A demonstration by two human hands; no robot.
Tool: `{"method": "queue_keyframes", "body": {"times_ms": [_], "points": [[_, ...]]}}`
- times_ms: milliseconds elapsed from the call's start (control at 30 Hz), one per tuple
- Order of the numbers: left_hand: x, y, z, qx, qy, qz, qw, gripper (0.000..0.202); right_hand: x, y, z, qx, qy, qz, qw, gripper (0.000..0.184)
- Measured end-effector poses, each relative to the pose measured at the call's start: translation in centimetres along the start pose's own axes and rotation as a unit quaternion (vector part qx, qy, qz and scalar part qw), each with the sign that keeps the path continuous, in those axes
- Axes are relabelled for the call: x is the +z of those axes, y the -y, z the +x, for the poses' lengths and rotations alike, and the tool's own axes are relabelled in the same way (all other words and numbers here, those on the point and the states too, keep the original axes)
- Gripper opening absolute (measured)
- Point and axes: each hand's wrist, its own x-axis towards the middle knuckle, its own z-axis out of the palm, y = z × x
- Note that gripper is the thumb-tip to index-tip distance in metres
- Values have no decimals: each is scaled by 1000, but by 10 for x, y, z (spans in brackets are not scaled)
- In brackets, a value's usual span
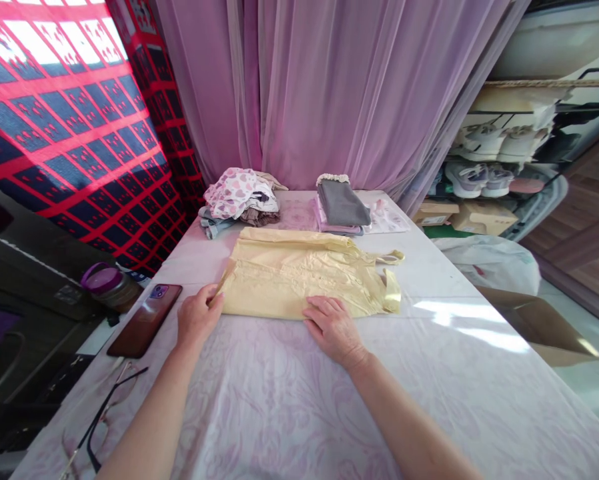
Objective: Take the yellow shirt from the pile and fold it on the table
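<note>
Your left hand (198, 316) pinches the yellow garment (284, 280) at eight o'clock, your right hand (332, 328) rests loosely open at six: smooth gently.

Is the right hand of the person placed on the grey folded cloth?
No, the right hand rests at the near edge of the yellow garment, while the grey folded cloth lies farther back.

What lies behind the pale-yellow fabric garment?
A rumpled heap of multicoloured clothes, a stack topped by dark-grey cloth, and draped purple curtains. What the curtains cover is hidden.
</note>
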Motion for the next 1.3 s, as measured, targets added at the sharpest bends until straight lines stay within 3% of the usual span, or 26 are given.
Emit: {"method": "queue_keyframes", "body": {"times_ms": [367,600,700,800,867,1000,1167,1300], "points": [[-7,6,-6,-10,6,-70,997,45,2,-1,-4,-8,-25,2,1000,25],[-15,7,-6,9,77,-5,997,43,3,0,-5,21,-11,18,1000,24],[-14,7,-7,20,66,25,997,44,2,1,-5,26,-11,27,999,24],[-6,-1,-12,72,-12,46,996,42,0,3,-3,34,-1,28,999,26],[3,-10,-17,149,-43,43,987,38,-1,6,1,43,3,16,999,28],[24,-28,-26,285,5,64,956,46,4,17,20,46,21,-16,999,32],[36,-32,-30,255,61,115,958,58,24,33,44,36,120,-59,990,46],[38,-29,-29,233,67,121,963,60,30,28,42,48,167,-80,982,53]]}}
